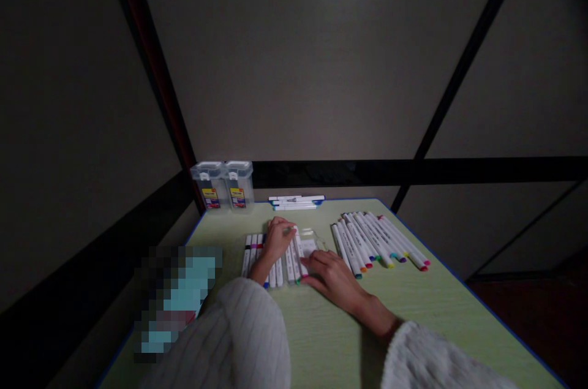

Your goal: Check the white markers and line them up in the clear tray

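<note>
A white marker [299, 248] with a pink lower end lies between my two hands. My left hand [277, 238] pinches its far end, and my right hand [329, 276] has its thumb and fingers closed at its near end. Beneath them is a clear plastic tray [309, 233] holding several white markers side by side. Left of my left hand, markers [253, 248] with black, purple and red bands show in the row. My left hand covers part of the row.
Several loose white markers [362, 239] with coloured ends lie on the right of the green table [331, 340]. More markers [296, 203] lie at the back edge. Two clear lidded boxes [210, 190] stand at the back left. A blurred turquoise item [190, 285] is at the left.
</note>
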Demonstrator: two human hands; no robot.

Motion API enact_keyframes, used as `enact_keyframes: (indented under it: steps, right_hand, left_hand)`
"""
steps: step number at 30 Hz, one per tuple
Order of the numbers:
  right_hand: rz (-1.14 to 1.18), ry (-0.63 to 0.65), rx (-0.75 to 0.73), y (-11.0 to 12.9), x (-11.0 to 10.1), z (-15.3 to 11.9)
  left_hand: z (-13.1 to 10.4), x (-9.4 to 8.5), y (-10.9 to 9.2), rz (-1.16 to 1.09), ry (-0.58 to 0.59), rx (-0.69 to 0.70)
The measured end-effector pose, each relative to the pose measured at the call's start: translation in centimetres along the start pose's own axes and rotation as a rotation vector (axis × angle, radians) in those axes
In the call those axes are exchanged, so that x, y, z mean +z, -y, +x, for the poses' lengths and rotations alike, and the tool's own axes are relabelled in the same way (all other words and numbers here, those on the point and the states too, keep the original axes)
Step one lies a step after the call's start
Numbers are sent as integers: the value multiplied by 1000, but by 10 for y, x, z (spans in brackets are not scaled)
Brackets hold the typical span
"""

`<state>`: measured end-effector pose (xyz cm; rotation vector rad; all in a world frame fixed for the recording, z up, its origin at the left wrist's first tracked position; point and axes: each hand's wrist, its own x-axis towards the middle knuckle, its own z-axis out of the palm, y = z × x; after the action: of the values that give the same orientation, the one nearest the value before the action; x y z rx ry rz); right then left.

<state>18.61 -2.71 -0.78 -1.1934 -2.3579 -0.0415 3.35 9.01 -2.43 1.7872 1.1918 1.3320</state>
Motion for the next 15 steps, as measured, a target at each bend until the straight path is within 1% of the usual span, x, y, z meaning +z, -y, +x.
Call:
enact_keyframes:
  steps: [6,15]
  right_hand:
    - [5,30,4,0,-2,0]
    - [39,63,4,0,0,0]
  left_hand:
    - [-1,0,3,158,42,34]
    - [-2,-1,2,315,108,62]
